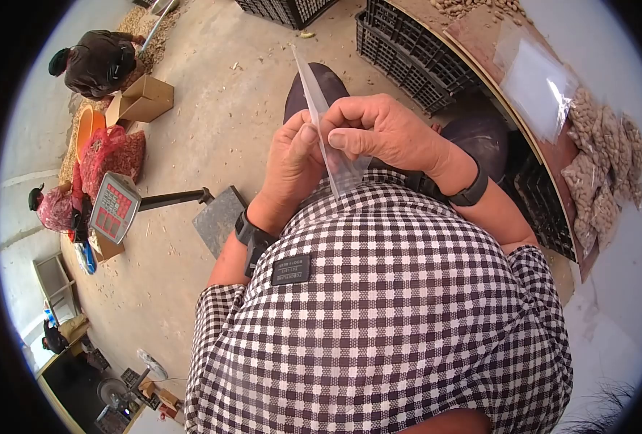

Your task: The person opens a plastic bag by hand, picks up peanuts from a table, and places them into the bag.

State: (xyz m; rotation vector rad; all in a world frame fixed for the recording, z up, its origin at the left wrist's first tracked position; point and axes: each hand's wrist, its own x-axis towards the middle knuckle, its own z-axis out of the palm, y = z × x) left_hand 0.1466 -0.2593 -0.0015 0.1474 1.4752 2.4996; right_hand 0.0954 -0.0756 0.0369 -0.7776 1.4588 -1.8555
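A clear plastic bag (342, 173), thin and flat, is held upright in front of my checkered shirt. My left hand (292, 160) pinches its left side between thumb and fingers. On the other side, my right hand (386, 132) has its thumb and curled fingers closed at the upper part of the same bag. Nothing can be made out inside the bag. Each wrist wears a black band.
At right, a table edge (513, 108) carries a stack of clear bags (534, 87), filled peanut bags (600, 163) and loose peanuts (473, 7). Black crates (408, 65) stand beneath. Leftward are a scale (115, 206), red mesh sack (115, 159), cardboard box (144, 99) and a bending person (98, 64).
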